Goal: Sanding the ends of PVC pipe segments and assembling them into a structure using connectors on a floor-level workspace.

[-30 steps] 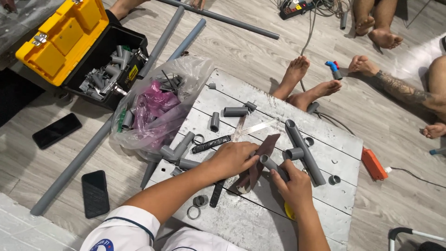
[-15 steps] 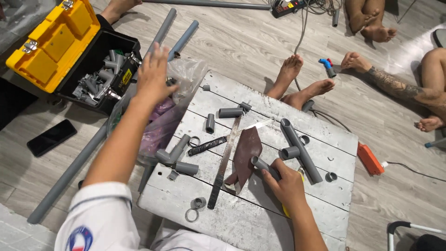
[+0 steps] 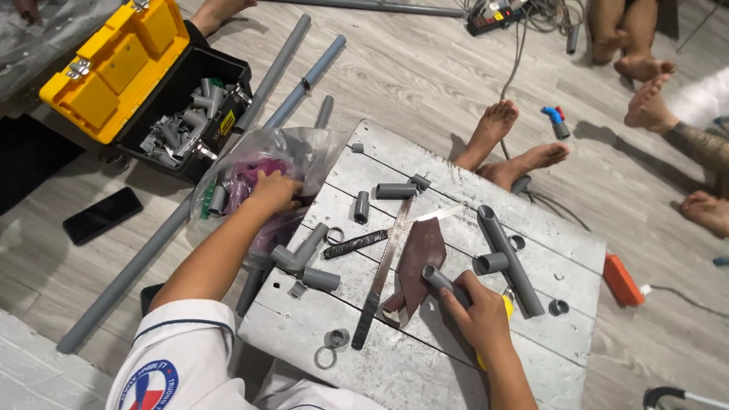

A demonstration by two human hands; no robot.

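A person is sitting at a low white wooden table (image 3: 456, 364), seen from above. The right hand (image 3: 478, 315) is gripping a short grey pipe piece (image 3: 440, 279), fingers curled around its lower end, holding it tilted over the table beside a brown scrap of sandpaper (image 3: 419, 258). The left hand (image 3: 272, 190) is reaching into a clear plastic bag (image 3: 300, 152) at the table's left edge, fingers bent among purple and grey parts; whether it is grasping anything cannot be told.

Between the hands, a long hacksaw blade (image 3: 380, 281) and a knife with a wrapped handle (image 3: 380, 237) are lying on the boards. A grey tee fitting (image 3: 300, 258) is lying near the bag, and a longer pipe assembly (image 3: 505, 254) is lying just right of the held piece. Small rings (image 3: 331, 345) are sitting near the front edge.

On the floor to the left, an open yellow and black toolbox (image 3: 114, 68) is holding grey fittings, with long grey pipes (image 3: 152, 243) and a black phone (image 3: 102, 215) lying nearby. Other people's bare feet (image 3: 516, 148) are resting beyond the table.
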